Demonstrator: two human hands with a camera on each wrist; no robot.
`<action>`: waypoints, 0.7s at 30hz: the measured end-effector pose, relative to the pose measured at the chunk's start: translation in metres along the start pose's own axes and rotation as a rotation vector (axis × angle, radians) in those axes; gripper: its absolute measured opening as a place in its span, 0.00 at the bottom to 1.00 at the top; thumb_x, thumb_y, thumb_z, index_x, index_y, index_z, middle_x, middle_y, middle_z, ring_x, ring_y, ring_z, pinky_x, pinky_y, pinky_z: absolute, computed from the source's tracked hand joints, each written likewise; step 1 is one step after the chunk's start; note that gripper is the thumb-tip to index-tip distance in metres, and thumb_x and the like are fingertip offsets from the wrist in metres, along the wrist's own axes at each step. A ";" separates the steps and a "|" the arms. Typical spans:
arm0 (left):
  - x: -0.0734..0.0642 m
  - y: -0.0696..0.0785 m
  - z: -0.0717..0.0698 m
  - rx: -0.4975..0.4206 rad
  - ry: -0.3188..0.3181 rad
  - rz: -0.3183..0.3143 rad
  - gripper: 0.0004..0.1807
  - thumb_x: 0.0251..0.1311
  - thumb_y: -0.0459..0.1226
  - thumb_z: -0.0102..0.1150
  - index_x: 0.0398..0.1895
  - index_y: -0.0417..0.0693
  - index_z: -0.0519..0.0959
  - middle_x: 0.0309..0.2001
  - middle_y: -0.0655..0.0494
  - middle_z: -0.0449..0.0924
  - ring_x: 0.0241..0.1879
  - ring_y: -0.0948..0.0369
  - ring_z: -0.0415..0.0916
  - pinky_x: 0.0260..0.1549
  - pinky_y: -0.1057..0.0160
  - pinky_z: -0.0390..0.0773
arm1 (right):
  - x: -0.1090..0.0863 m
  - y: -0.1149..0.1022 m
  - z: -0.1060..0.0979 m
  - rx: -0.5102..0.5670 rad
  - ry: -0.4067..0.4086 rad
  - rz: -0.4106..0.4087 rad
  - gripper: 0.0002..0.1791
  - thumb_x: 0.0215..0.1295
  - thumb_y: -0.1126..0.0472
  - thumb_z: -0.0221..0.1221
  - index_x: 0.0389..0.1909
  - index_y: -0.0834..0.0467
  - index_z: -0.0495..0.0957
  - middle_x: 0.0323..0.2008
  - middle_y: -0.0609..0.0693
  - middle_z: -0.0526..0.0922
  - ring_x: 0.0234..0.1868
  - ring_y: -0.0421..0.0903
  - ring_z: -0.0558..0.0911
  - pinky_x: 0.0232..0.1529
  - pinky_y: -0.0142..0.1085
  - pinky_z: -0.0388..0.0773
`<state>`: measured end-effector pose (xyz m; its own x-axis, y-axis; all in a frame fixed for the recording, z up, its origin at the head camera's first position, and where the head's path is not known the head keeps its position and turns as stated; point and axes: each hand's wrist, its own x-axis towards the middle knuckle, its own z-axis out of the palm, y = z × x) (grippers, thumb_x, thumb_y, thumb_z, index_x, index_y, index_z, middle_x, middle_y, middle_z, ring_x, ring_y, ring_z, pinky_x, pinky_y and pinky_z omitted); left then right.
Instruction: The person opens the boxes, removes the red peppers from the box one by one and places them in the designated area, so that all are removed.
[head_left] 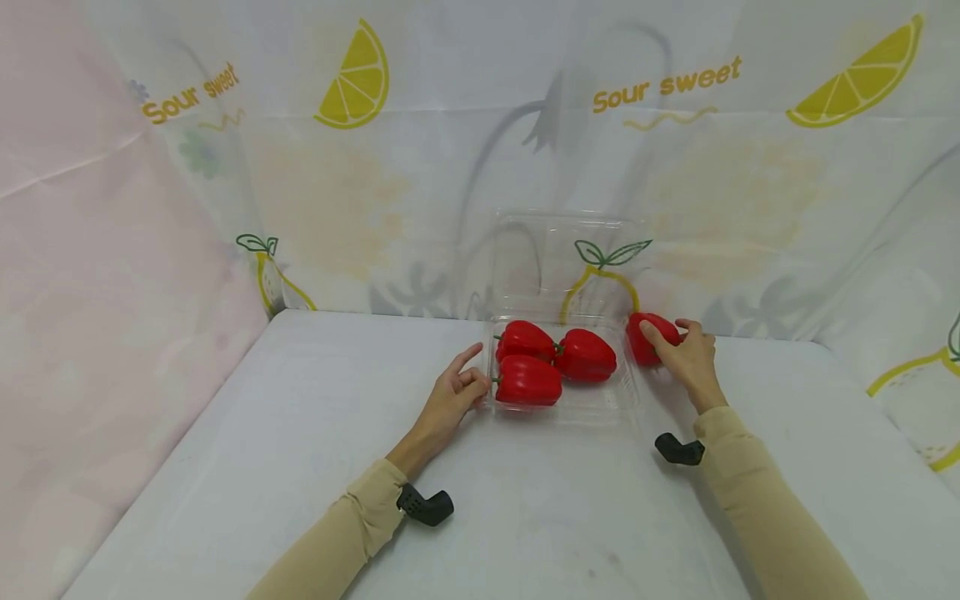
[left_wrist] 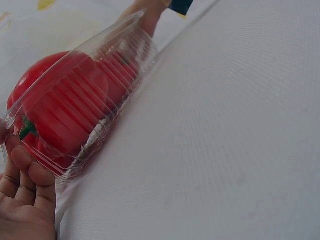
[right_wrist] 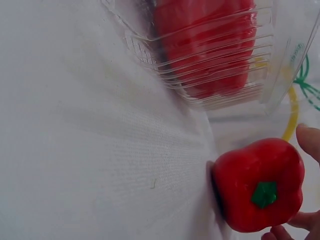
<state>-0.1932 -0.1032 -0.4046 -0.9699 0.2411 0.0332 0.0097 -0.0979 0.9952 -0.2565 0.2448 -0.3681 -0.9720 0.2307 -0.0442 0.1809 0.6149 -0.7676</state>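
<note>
Head view: clear plastic clamshell [head_left: 596, 402] on the white worktop [head_left: 300, 433], lid [head_left: 528, 271] raised at the back. Three red bell peppers inside: rear-left pepper [head_left: 525, 340], front-left pepper [head_left: 530, 382], right-side pepper [head_left: 587, 357]. Loose bell pepper [head_left: 641, 348] outside, just beside the right wall. Right hand [head_left: 692, 362] has thumb and fingers around it; left hand [head_left: 448, 400] at the clamshell's left edge, index finger extended. Step in hand, as I judge it: gripping the loose pepper while the other hand steadies the clamshell.

Left wrist view: thumb and fingers pinch the rim corner; a green stem shows through the ridged wall.

Right wrist view: loose pepper stem-end to camera, fingers spread to its width; whether lifted, cannot tell. Next move probably calls for clearing the right wall and using the bare front-right floor.
</note>
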 end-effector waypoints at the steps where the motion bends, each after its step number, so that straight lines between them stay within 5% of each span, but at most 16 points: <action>1: -0.001 0.002 0.000 0.003 -0.001 -0.005 0.33 0.66 0.29 0.47 0.73 0.48 0.51 0.34 0.49 0.72 0.29 0.65 0.68 0.33 0.71 0.72 | 0.000 0.000 0.000 0.002 0.008 -0.005 0.51 0.60 0.30 0.47 0.70 0.64 0.47 0.61 0.70 0.56 0.62 0.63 0.60 0.57 0.55 0.69; 5: -0.003 0.008 0.002 0.012 -0.001 -0.010 0.33 0.65 0.28 0.46 0.72 0.46 0.51 0.34 0.47 0.71 0.29 0.65 0.68 0.33 0.71 0.72 | -0.002 0.000 -0.002 -0.001 0.033 -0.039 0.49 0.61 0.31 0.47 0.70 0.63 0.49 0.60 0.70 0.57 0.61 0.63 0.59 0.54 0.54 0.69; 21: 0.003 -0.010 -0.001 0.030 0.017 0.049 0.31 0.65 0.31 0.48 0.71 0.51 0.55 0.32 0.55 0.73 0.29 0.67 0.68 0.32 0.72 0.71 | -0.011 -0.010 -0.007 0.007 0.057 -0.277 0.38 0.67 0.41 0.49 0.66 0.65 0.58 0.63 0.68 0.59 0.64 0.64 0.60 0.62 0.61 0.61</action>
<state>-0.1967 -0.1025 -0.4146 -0.9720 0.2207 0.0810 0.0647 -0.0802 0.9947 -0.2463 0.2417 -0.3553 -0.9742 0.0966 0.2041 -0.0921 0.6554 -0.7497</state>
